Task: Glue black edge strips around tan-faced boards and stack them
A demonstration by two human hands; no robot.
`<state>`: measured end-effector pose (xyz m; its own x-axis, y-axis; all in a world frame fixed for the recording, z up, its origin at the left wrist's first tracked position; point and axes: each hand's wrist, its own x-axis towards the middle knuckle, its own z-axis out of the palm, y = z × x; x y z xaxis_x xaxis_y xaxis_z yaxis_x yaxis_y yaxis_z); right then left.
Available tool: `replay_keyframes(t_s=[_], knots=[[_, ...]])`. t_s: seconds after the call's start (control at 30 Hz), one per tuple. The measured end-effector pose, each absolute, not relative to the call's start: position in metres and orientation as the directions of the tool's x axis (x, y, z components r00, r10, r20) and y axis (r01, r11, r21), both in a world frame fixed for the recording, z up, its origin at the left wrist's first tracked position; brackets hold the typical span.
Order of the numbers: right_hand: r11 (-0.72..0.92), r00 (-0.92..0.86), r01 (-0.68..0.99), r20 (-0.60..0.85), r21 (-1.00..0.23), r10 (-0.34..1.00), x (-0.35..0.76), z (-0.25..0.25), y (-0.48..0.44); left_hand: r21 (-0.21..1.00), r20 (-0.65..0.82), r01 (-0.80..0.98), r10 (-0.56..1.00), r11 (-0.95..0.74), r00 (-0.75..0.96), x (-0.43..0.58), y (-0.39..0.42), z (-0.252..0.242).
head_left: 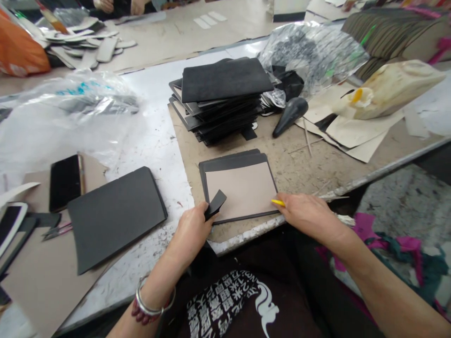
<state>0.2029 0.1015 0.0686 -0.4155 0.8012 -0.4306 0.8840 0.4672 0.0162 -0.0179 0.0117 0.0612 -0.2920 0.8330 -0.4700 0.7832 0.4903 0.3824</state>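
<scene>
Dark grey sheets (232, 162) lie at the table's front edge with a beige rectangular panel (243, 190) on top. My left hand (193, 225), closed, pinches a small black strip (216, 203) over the panel's lower left corner. At the panel's right edge, my right hand (306, 213) is curled around a slim yellow tool (278, 203); only its yellow tip shows, so its kind is unclear. Behind the panel stands a tall, uneven stack of black pieces (225, 82). Left of my left hand sits a pile of dark grey sheets (118, 216).
A phone (66, 182) and scissors (56, 231) lie at left, near plastic film (70, 112). Behind on the right are a black cone-shaped object (291, 115), a yellowed plastic bottle (394, 89) and a clear plastic bag (310, 51). Another person's hands (120, 5) show at the far side.
</scene>
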Motion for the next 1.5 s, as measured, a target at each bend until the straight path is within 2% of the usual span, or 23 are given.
replay_keyframes(t_s=[0.13,0.4,0.53,0.6,0.7,0.77,0.83,0.97,1.1,1.23,1.3,1.37,1.5], knots=[[0.461,-0.399,0.887,-0.466,0.020,0.790,0.202,0.068,0.103,0.393,-0.490,0.753,0.813,0.528,-0.314,-0.018,0.011,0.060],[0.459,-0.364,0.885,-0.507,0.072,0.781,0.200,0.069,0.105,0.346,-0.361,0.792,0.850,0.503,-0.383,-0.012,0.001,0.054],[0.456,-0.358,0.887,-0.518,0.072,0.777,0.201,0.065,0.107,0.280,-0.314,0.834,0.866,0.475,-0.388,-0.007,-0.012,0.053],[0.455,-0.362,0.888,-0.511,0.067,0.780,0.201,0.063,0.108,0.284,-0.237,0.873,0.911,0.397,-0.338,-0.005,-0.021,0.052],[0.445,-0.354,0.892,-0.490,0.079,0.796,0.201,0.063,0.107,0.326,0.015,0.930,0.982,0.173,-0.188,-0.005,-0.033,0.049],[0.444,-0.359,0.893,-0.473,0.078,0.805,0.200,0.065,0.105,0.317,0.177,0.948,0.980,0.030,-0.090,-0.007,-0.036,0.046],[0.449,-0.373,0.891,-0.451,0.069,0.810,0.198,0.069,0.103,0.292,0.274,0.953,0.962,-0.079,-0.004,-0.009,-0.034,0.041],[0.450,-0.390,0.891,-0.411,0.057,0.824,0.195,0.073,0.099,0.270,0.317,0.934,0.938,-0.233,0.142,-0.014,-0.023,0.027],[0.461,-0.404,0.886,-0.409,0.046,0.818,0.197,0.076,0.098,0.287,0.281,0.918,0.940,-0.273,0.192,-0.016,-0.022,0.017],[0.458,-0.350,0.876,-0.456,0.149,0.818,0.197,0.090,0.104,0.301,0.267,0.917,0.946,-0.263,0.184,-0.016,-0.027,0.017],[0.431,-0.324,0.879,-0.408,0.204,0.854,0.186,0.100,0.107,0.313,0.248,0.916,0.952,-0.252,0.177,-0.016,-0.026,0.019],[0.436,-0.367,0.874,-0.295,0.214,0.882,0.163,0.107,0.106,0.322,0.243,0.914,0.955,-0.245,0.170,-0.015,-0.025,0.020],[0.586,-0.587,0.798,-0.038,0.140,0.809,0.097,0.100,0.097,0.324,0.277,0.910,0.946,-0.259,0.171,-0.015,-0.024,0.018]])
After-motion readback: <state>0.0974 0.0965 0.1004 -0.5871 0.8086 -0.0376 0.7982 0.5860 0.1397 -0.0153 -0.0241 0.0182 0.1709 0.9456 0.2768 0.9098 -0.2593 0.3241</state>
